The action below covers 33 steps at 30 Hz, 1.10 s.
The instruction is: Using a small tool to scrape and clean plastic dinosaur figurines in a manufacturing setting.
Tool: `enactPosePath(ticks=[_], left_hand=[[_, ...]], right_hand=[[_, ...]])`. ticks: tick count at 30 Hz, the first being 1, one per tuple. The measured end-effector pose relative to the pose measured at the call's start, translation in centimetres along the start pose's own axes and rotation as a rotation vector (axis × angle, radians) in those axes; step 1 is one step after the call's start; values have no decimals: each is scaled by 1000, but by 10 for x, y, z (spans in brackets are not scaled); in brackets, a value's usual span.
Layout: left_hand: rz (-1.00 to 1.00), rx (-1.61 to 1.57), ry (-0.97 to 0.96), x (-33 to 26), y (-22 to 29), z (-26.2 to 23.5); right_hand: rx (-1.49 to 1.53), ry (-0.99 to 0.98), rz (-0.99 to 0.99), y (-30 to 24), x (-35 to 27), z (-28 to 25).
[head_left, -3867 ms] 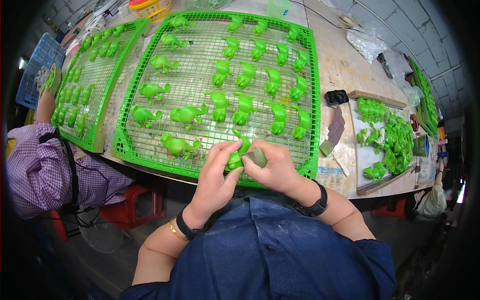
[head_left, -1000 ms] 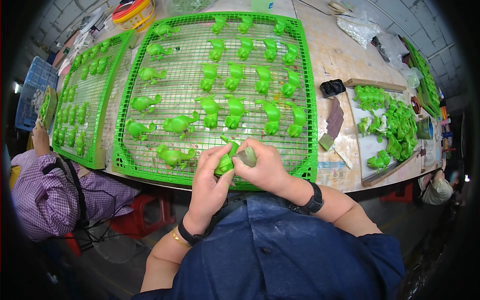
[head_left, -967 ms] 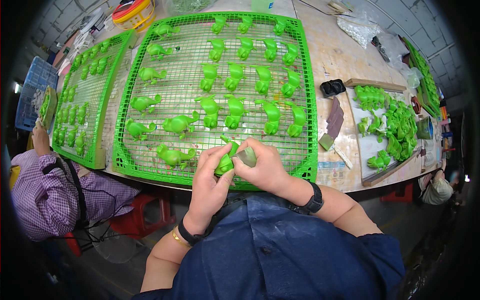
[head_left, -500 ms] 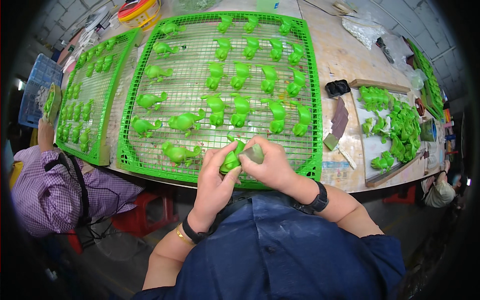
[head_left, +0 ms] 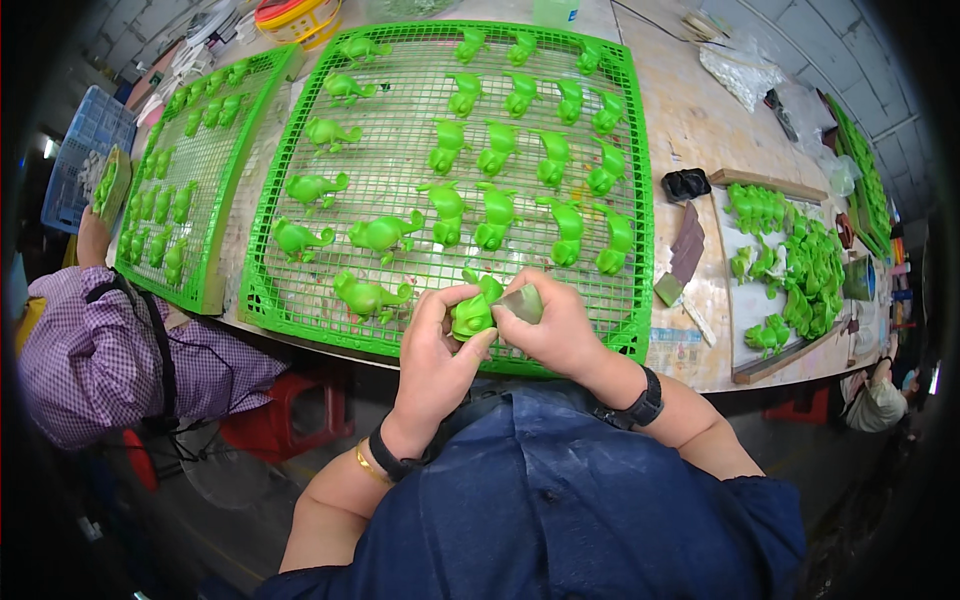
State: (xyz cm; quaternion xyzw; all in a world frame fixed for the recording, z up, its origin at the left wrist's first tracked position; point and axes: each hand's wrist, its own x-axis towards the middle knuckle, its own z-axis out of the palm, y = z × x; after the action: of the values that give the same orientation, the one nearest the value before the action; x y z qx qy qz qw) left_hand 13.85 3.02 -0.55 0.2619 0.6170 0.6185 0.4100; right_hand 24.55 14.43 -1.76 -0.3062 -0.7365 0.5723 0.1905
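Just above the near edge of a green mesh tray (head_left: 290, 328), my left hand (head_left: 435, 345) is closed around a bright green chameleon figurine (head_left: 473, 315). Its curled tail end sticks up past my fingers. My right hand (head_left: 555, 330) pinches a flat grey-green piece of sandpaper (head_left: 523, 303) between thumb and fingers, its edge right beside the figurine. Whether the sandpaper touches the figurine is hard to make out. On the mesh, rows of similar figurines lie spaced apart; the nearest figurine (head_left: 370, 297) is left of my left hand.
To the right are a black lump (head_left: 685, 184), dark purple sandpaper strips (head_left: 687, 243) and a wood-edged board (head_left: 738, 300) piled with green figurines. A second mesh tray (head_left: 213, 270) stands at left, beside a person in a checked sleeve (head_left: 95, 340). A yellow bucket (head_left: 300, 22) is behind.
The figurine has turned in my left fingers and shows more of its rounded side. My right hand with the sandpaper has drawn slightly right. The whole view has shifted a little.
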Motion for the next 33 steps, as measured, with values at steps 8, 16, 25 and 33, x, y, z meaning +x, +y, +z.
enactPosePath(ticks=[8, 16, 25, 33], left_hand=[[91, 109, 28, 0, -3, -2], [104, 172, 38, -2, -1, -4], [70, 5, -33, -1, -1, -6], [-7, -124, -59, 2, 1, -6]], right_hand=[[30, -33, 44, -2, 2, 0], [111, -97, 168, -4, 3, -2], [28, -28, 45, -6, 2, -1], [63, 18, 59, -6, 1, -4]])
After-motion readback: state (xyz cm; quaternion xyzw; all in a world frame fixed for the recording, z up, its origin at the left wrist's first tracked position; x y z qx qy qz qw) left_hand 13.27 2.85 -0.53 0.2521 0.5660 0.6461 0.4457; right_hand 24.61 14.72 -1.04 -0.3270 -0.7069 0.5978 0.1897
